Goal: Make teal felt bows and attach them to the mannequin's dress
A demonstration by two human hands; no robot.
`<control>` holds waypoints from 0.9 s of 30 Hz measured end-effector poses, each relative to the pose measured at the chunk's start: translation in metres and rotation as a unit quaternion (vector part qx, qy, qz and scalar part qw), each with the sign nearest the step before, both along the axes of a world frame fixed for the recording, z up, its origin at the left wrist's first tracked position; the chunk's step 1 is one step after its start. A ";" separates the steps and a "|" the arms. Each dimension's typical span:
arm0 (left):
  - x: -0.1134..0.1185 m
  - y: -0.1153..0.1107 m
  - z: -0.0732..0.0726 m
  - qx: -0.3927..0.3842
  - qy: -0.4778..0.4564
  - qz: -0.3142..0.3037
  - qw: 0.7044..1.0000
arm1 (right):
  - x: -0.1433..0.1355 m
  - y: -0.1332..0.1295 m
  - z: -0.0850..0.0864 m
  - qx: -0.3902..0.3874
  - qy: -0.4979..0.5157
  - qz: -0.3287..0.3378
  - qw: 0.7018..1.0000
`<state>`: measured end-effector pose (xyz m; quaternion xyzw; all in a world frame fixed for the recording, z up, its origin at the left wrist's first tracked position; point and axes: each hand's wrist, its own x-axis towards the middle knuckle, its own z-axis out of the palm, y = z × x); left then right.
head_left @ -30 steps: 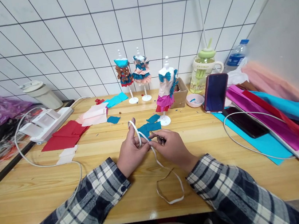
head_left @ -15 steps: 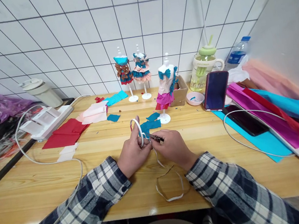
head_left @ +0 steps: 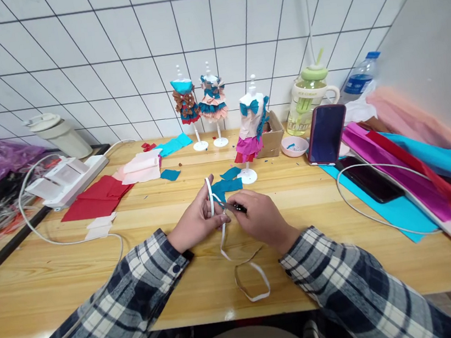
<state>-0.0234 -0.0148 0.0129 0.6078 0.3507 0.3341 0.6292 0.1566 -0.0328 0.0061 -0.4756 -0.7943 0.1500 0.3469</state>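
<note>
My left hand (head_left: 199, 217) is closed on a roll of narrow white tape (head_left: 211, 196), a thin upright ring near the raised thumb. From its fingers a loose white strip (head_left: 224, 241) trails down to a curl on the table. Pinched in my right hand (head_left: 262, 217) is a small dark tool (head_left: 238, 207) with a thin grey tip, which reaches the strip beside my left fingers. The fingers hide the tool's kind. Just beyond both hands lie teal fabric pieces (head_left: 227, 184). Behind these stands a small dress form (head_left: 253, 124) with a teal bow and magenta skirt.
Two more dressed forms (head_left: 212, 104) stand near the tiled wall. Red cloth (head_left: 99, 199), pale pink cloth (head_left: 142, 167) and a power strip (head_left: 73, 183) lie left. On the right are an upright phone (head_left: 326, 133), a pink bowl (head_left: 294, 146) and stacked fabric (head_left: 408, 167).
My left hand has shifted slightly left and opened a small gap from my right hand. The tape ring has turned more edge-on, and the hanging strip has swung left.
</note>
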 end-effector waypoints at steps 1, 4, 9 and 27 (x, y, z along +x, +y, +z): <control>-0.002 0.002 -0.001 -0.012 -0.014 -0.015 1.000 | 0.002 0.001 0.001 0.005 0.006 -0.011 1.000; -0.005 0.004 -0.004 -0.023 -0.013 -0.053 0.998 | 0.009 0.007 0.002 0.018 0.031 -0.040 0.999; -0.004 0.003 -0.004 0.086 0.087 -0.049 0.991 | 0.017 0.015 0.001 0.002 0.068 -0.065 0.996; -0.014 0.007 0.002 0.291 0.314 0.151 0.891 | 0.011 0.014 -0.004 -0.207 0.223 -0.037 0.952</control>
